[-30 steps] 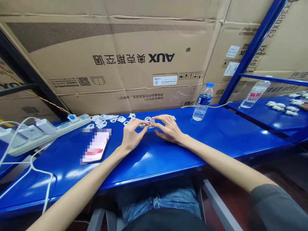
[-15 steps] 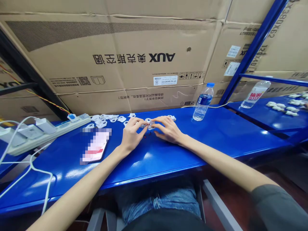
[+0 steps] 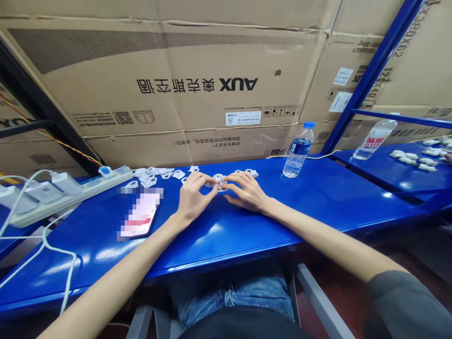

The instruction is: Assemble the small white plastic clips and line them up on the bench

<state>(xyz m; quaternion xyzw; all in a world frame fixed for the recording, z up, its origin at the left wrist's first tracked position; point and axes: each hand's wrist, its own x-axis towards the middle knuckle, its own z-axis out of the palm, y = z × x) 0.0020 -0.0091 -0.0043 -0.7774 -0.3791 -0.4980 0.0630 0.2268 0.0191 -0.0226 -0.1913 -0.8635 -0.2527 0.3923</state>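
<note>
1. The left hand (image 3: 192, 195) is pinching: thumb and forefinger come together at the near left edge of a small white part (image 3: 219, 178), the other fingers curled behind.
2. The right hand (image 3: 247, 192) pinches the same part from the other side, thumb and forefinger bent toward it, the wrist low over the blue table (image 3: 226, 235).
3. The part is between the two hands, right at their fingertips; its upper side shows a ring shape. The fingers cover much of it, so whether it touches the table cannot be told.
4. Just below the fingertips, on the near side, are tiny red bits (image 3: 213, 201), too small to make out.
5. Beyond the left hand and to its left lies a loose scatter of white pieces (image 3: 151, 175), several with a round hole.
6. Just beyond the right hand's knuckles lie a few more white pieces (image 3: 251, 173).
7. Left of the left hand, well apart from it, a phone (image 3: 143, 214) lies flat, its screen blurred out; farther left is a power strip (image 3: 115, 179) with plugs in it.
8. Right of the right hand and farther back, a water bottle (image 3: 298, 150) with a blue cap stands upright.
9. Behind both hands rises a large cardboard box (image 3: 197, 56), its print upside down.
</note>
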